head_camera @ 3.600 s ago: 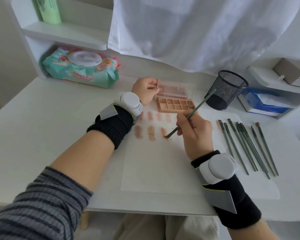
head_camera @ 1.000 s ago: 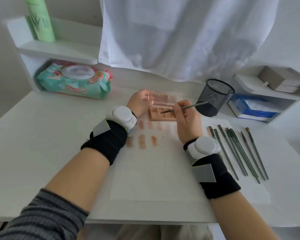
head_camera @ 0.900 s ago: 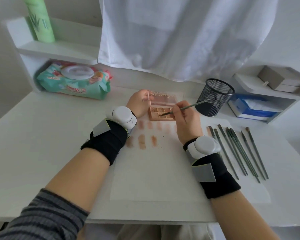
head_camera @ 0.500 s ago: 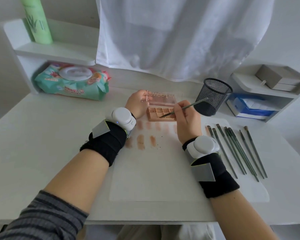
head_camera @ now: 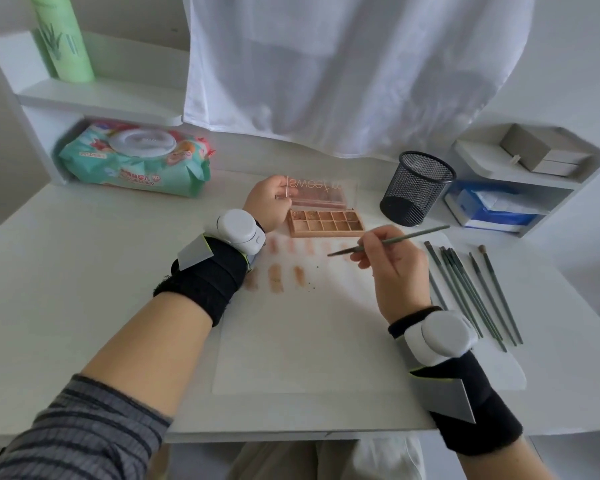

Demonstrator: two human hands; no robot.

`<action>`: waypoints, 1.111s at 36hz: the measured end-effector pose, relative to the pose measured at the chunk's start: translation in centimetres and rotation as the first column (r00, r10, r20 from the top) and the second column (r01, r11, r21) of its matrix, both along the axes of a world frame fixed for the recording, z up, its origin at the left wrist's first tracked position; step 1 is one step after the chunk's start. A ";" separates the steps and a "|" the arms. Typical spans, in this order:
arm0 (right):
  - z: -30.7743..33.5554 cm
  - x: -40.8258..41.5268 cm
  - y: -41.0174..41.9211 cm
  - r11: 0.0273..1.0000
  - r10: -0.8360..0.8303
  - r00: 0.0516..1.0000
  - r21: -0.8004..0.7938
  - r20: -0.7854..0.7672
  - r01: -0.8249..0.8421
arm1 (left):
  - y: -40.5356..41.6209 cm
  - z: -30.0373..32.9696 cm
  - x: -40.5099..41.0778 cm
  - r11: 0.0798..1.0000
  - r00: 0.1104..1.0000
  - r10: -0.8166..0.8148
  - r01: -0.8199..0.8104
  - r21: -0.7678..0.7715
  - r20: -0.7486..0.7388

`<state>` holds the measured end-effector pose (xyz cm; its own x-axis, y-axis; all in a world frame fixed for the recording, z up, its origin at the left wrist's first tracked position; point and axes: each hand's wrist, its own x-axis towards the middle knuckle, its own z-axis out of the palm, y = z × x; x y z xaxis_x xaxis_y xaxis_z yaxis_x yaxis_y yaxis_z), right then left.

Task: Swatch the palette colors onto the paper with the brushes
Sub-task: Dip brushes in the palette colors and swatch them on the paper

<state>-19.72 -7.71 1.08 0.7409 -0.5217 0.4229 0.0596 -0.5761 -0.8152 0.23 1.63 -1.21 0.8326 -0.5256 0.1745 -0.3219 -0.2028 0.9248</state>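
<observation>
light: soft, bright daylight | shadows: faint | edges: wide-angle warped

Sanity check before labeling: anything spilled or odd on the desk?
Minor: dark powder specks lie scattered on the paper, right of the lower swatches, likely fallout. Otherwise the palette and spare brushes look orderly.

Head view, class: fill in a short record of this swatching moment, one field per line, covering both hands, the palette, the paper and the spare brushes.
left hand: grips the open lid at the palette's left end
right hand: pinches a brush, tip over the paper, clear of the pans
palette: open, at the paper's far edge
paper: two rows of tan swatches near the palette, second row shorter
spare brushes: lying side by side, right of the right hand
mesh cup: upright, beyond the brushes
</observation>
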 end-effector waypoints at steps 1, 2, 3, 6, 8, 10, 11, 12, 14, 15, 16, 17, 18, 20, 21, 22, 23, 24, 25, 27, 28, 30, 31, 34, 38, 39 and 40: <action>-0.1 -0.5 0.1 1.000 0.002 1.000 -0.007 -0.013 -0.002 | 0.0 -0.1 0.0 1.000 1.000 -0.001 0.001 -0.003 -0.006; -0.2 -0.9 0.2 1.000 0.005 1.000 -0.020 -0.030 -0.006 | 0.0 -0.1 0.0 1.000 1.000 0.001 -0.001 -0.005 -0.014; -0.3 -1.0 0.3 0.999 0.012 0.999 -0.036 -0.043 -0.013 | 0.0 -0.1 0.1 1.000 1.000 0.003 -0.003 -0.003 -0.016; -0.3 -1.2 0.8 0.996 0.034 0.998 -0.075 -0.049 -0.038 | 0.0 -0.1 0.1 1.000 1.000 0.009 -0.009 -0.003 -0.012; -0.3 -1.1 1.0 0.996 0.049 0.998 -0.071 -0.050 -0.052 | 0.0 -0.1 0.0 1.000 1.000 0.013 -0.013 -0.001 -0.013; -0.2 -0.9 1.1 0.996 0.065 0.995 -0.064 -0.077 -0.070 | 0.0 0.0 0.0 1.000 1.000 0.018 -0.018 0.002 -0.010; -0.3 -0.9 1.1 0.995 0.076 0.993 -0.058 -0.096 -0.082 | 0.0 0.0 0.0 1.000 1.000 0.019 -0.019 0.006 -0.009; -0.3 -0.9 1.1 0.994 0.089 0.990 -0.055 -0.111 -0.096 | 0.0 0.1 0.0 1.000 1.000 0.021 -0.021 0.008 -0.008; -0.4 -1.0 1.0 0.992 0.112 0.986 -0.046 -0.120 -0.119 | -0.1 0.0 0.0 1.000 1.000 0.025 -0.025 0.014 -0.011; -0.3 -1.1 1.0 0.991 0.124 0.986 -0.038 -0.115 -0.129 | -0.1 0.0 -0.1 1.000 1.000 0.026 -0.026 0.014 -0.010; -0.3 -1.1 1.0 0.990 0.134 0.985 -0.024 -0.108 -0.137 | 0.0 0.0 0.0 1.000 1.000 0.025 -0.024 0.017 -0.010; -0.3 -1.2 1.0 0.990 0.139 0.985 -0.015 -0.100 -0.141 | -0.1 0.1 -0.1 1.000 1.000 0.022 -0.022 0.013 -0.010; -0.3 -1.3 1.1 0.990 0.141 0.986 -0.008 -0.094 -0.143 | 0.0 0.1 -0.1 1.000 1.000 0.022 -0.022 0.012 -0.009; -0.4 -1.2 1.1 0.991 0.130 0.988 0.001 -0.082 -0.131 | 0.0 0.1 0.0 1.000 1.000 0.024 -0.024 0.010 -0.005; -0.4 -1.1 1.0 0.993 0.121 0.990 0.001 -0.078 -0.122 | 0.0 0.1 0.0 1.000 1.000 0.024 -0.024 0.007 -0.004; -0.5 -1.0 1.0 0.993 0.114 0.990 0.000 -0.081 -0.114 | 0.0 0.1 0.0 1.000 1.000 0.023 -0.023 0.009 -0.006; -0.5 -0.9 1.0 0.994 0.108 0.990 -0.009 -0.088 -0.109 | 0.0 0.1 0.0 1.000 1.000 0.021 -0.021 0.010 -0.006; -0.6 -0.9 0.9 0.994 0.105 0.989 -0.021 -0.102 -0.108 | 0.0 0.1 0.0 1.000 1.000 0.020 -0.020 0.013 -0.006; -0.6 -0.8 0.9 0.993 0.106 0.988 -0.033 -0.116 -0.110 | 0.0 0.1 0.0 1.000 1.000 0.019 -0.019 0.015 -0.005; -0.5 -0.9 0.9 0.992 0.118 0.986 -0.036 -0.120 -0.123 | 0.0 0.1 0.0 1.000 1.000 0.020 -0.020 0.022 -0.002; -0.5 -1.0 0.9 0.990 0.131 0.985 -0.033 -0.111 -0.135 | 0.0 0.1 0.0 1.000 1.000 0.021 -0.021 0.022 -0.003; -0.4 -1.2 1.0 0.987 0.155 0.984 -0.031 -0.086 -0.158 | 0.0 0.1 0.0 1.000 1.000 0.020 -0.020 0.014 -0.009; -0.4 -1.3 1.1 0.986 0.161 0.984 -0.026 -0.073 -0.163 | 0.1 0.0 0.1 1.000 1.000 0.022 -0.022 0.014 -0.011; -0.4 -1.2 1.1 0.989 0.146 0.988 -0.014 -0.053 -0.146 | 0.1 0.0 0.1 0.999 1.000 0.026 -0.025 0.024 -0.014; -0.6 -0.9 1.0 0.992 0.115 0.988 -0.045 -0.102 -0.120 | 0.1 0.1 -0.1 0.999 1.000 0.025 -0.024 0.030 -0.014; -0.5 -0.8 1.0 0.991 0.116 0.987 -0.056 -0.109 -0.123 | 0.1 0.1 -0.1 0.999 1.000 0.025 -0.025 0.028 -0.014; -0.5 -0.9 1.0 0.990 0.121 0.987 -0.057 -0.108 -0.128 | 0.1 0.1 -0.1 0.999 1.000 0.025 -0.025 0.026 -0.014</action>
<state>-20.59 -6.73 0.58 0.8401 -0.3972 0.3695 0.0508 -0.6205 -0.7825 0.15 1.71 -1.09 0.8480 -0.5087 0.1490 -0.3030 -0.2345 0.9237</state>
